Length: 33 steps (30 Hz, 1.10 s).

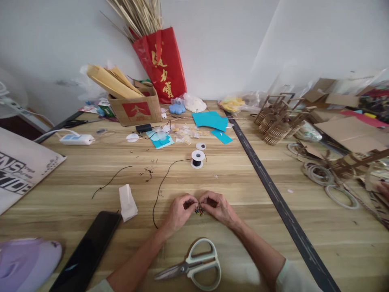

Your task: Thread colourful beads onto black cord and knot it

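My left hand [179, 210] and my right hand [217, 207] meet fingertip to fingertip over the wooden table [243, 227]. Both are closed in a pinch on a small cluster of coloured beads [199, 211]. A thin black cord [162, 182] runs from my left hand in a curve up to a small white spool [197, 158]. Pale green scissors [197, 265] lie closed on the table just in front of my wrists.
A black phone [88, 253] and a folded white paper [127, 202] lie at the left. Teal paper sheets [211, 120], a cardboard box [136, 107] and a red bag [161, 65] sit at the back. Wooden models [279, 119] and tape rings [337, 194] crowd the right. A black strip [273, 190] crosses the table.
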Motion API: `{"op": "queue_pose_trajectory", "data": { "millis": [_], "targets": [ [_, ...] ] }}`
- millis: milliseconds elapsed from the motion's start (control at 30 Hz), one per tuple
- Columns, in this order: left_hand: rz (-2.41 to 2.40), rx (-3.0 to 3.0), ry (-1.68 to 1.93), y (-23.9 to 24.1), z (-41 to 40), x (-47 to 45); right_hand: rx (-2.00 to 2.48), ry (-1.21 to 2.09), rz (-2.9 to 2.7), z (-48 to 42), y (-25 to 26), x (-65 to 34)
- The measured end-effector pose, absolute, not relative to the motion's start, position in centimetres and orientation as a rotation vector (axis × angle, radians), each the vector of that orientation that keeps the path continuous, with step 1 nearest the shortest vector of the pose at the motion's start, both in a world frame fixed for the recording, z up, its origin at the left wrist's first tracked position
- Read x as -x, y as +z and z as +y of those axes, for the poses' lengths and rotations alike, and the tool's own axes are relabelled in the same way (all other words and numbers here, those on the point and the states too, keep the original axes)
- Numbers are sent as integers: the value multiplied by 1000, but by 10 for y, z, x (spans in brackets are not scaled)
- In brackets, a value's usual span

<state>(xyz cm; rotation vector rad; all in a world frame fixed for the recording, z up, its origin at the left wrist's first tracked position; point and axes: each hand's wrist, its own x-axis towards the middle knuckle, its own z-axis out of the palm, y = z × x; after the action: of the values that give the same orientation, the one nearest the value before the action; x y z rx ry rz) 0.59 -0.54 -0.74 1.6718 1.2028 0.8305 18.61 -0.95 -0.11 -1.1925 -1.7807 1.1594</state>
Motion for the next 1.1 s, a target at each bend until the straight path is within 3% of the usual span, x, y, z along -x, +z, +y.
{"op": "queue_pose_trajectory", "data": {
  "millis": [1100],
  "targets": [
    [1216,-1580,797,-1,-5,-3,1050,1111,-1795,-9,-7,-189]
  ]
}}
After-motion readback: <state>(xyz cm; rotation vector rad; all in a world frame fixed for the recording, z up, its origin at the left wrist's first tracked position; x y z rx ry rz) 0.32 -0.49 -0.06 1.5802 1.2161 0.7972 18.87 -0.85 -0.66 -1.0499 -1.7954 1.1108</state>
